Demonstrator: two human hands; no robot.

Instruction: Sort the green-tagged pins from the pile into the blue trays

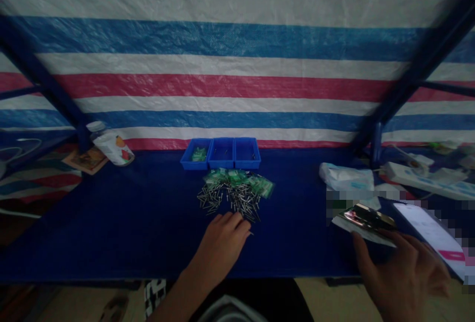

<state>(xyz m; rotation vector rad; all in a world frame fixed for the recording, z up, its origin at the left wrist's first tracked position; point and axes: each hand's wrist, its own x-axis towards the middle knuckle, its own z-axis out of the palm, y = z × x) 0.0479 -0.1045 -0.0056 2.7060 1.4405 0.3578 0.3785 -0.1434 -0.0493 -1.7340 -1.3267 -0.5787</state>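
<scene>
My left hand (220, 248) rests at the near edge of a loose pile of small metal pins (233, 198), its fingers curled together. A tiny pin tip (252, 233) pokes out past the fingertips, and I cannot tell if it is held. Small green packets (237, 177) lie along the far side of the pile. Behind them stands a blue three-compartment tray (220, 154), with a green packet in its left compartment and a few pins in the others. My right hand (404, 277) is spread, fingers apart, next to a glossy dark object (365, 218) lying on white paper.
A lit smartphone (432, 233) lies at the right, beyond a white plastic bag (347, 177) and a power strip (423, 178). A plastic bottle (109, 145) lies at back left. Blue metal frame posts (376, 144) and a striped tarp (237, 40) stand behind the blue-covered table (111, 233).
</scene>
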